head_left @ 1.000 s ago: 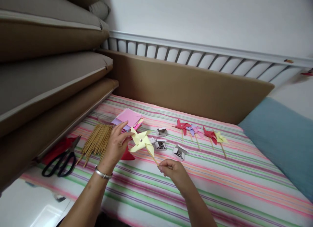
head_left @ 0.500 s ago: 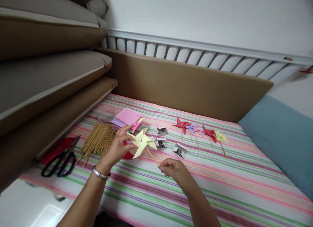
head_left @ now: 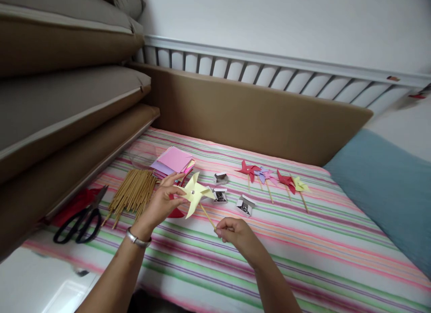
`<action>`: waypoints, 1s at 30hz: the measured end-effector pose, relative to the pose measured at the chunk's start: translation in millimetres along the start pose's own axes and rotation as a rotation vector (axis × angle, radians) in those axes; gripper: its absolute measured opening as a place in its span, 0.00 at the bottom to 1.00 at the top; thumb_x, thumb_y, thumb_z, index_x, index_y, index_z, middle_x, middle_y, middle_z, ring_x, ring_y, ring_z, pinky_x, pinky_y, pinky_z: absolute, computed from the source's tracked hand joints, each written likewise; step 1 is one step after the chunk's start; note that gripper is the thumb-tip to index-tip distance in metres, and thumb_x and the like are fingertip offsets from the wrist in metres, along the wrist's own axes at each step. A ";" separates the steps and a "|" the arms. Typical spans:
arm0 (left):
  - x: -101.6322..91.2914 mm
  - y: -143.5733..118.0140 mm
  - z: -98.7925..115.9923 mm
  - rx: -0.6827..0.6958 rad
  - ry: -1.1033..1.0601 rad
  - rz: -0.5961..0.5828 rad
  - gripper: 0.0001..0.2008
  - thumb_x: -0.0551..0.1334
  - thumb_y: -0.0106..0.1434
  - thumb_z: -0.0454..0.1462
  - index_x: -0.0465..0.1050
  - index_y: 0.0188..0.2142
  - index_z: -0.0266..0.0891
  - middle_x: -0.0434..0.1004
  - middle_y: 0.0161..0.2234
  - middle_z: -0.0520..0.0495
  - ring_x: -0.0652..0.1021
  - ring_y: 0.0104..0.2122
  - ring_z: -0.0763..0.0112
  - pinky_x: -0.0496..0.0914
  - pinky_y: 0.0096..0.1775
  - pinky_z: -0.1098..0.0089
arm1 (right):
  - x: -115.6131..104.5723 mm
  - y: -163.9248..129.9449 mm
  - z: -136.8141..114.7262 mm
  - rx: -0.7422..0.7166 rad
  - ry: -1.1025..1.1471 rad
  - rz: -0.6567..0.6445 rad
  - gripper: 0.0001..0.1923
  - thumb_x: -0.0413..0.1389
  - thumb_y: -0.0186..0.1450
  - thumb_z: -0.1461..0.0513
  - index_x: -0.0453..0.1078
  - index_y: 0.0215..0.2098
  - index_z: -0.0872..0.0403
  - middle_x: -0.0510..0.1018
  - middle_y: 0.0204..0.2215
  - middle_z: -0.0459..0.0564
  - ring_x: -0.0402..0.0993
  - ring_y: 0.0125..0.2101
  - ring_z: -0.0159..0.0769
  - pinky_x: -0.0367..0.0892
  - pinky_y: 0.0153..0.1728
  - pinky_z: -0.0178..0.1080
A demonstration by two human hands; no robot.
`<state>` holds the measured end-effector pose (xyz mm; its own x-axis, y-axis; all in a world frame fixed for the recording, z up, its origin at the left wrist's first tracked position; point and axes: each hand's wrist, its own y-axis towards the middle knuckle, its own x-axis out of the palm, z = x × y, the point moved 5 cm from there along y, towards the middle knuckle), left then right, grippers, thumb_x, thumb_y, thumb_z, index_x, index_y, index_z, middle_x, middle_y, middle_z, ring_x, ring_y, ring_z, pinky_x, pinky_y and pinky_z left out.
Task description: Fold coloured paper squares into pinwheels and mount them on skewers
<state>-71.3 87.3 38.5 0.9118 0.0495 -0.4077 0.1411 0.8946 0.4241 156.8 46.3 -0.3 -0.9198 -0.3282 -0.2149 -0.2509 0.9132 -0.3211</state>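
Note:
A pale yellow paper pinwheel [head_left: 194, 193] with a silver pin at its centre is held up over the striped cloth. My right hand [head_left: 234, 234] pinches the lower end of its thin wooden stick. At the pinwheel's left side, my left hand [head_left: 164, 198] has thumb and index finger on a blade, its other fingers raised. Small open boxes of metal pins, one box [head_left: 220, 195] just right of the pinwheel and another box [head_left: 245, 206] further right, lie on the cloth. Behind the left hand sits a stack of coloured paper squares [head_left: 174, 158].
Left of my hands lie a pile of wooden sticks [head_left: 129, 194] and black-handled scissors [head_left: 81, 221] by some red material. Several pinwheels, among them a red pinwheel [head_left: 249, 169], rest at the back right. A brown padded panel [head_left: 249, 117] and stacked cushions [head_left: 67, 88] border the striped cloth [head_left: 303, 254].
The pinwheel's head has turned slightly, its top blade now more upright. Both hands keep their hold on it, and the whole view has shifted a little.

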 end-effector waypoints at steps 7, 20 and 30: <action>-1.2 0.3 12.9 -0.022 -0.035 0.021 0.04 0.67 0.53 0.38 0.77 0.28 0.42 0.66 0.56 0.42 0.64 0.56 0.55 0.55 0.57 0.52 | 3.1 3.2 1.9 -0.018 -0.003 -0.007 0.06 0.57 0.51 0.60 0.70 0.22 0.56 0.69 0.17 0.43 0.64 0.21 0.29 0.59 0.25 0.33; -3.6 -6.5 -2.6 -0.036 0.054 -0.125 0.20 0.53 0.59 0.29 0.73 0.47 0.46 0.63 0.59 0.45 0.63 0.58 0.60 0.57 0.58 0.55 | -21.6 -1.2 14.0 -0.099 -0.315 0.048 0.06 0.53 0.54 0.62 0.70 0.22 0.54 0.69 0.19 0.44 0.60 0.21 0.30 0.54 0.23 0.32; -1.7 -2.9 -13.8 0.007 0.095 -0.073 0.09 0.58 0.58 0.33 0.77 0.33 0.43 0.72 0.51 0.43 0.70 0.52 0.60 0.62 0.53 0.56 | -31.0 2.5 16.1 -0.050 -0.229 0.113 0.06 0.54 0.53 0.61 0.70 0.23 0.54 0.68 0.18 0.44 0.63 0.22 0.31 0.58 0.25 0.33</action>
<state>-78.6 90.8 26.8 0.8583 0.0270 -0.5125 0.2085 0.8941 0.3964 189.5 54.9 -9.4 -0.8519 -0.2646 -0.4519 -0.1706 0.9561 -0.2382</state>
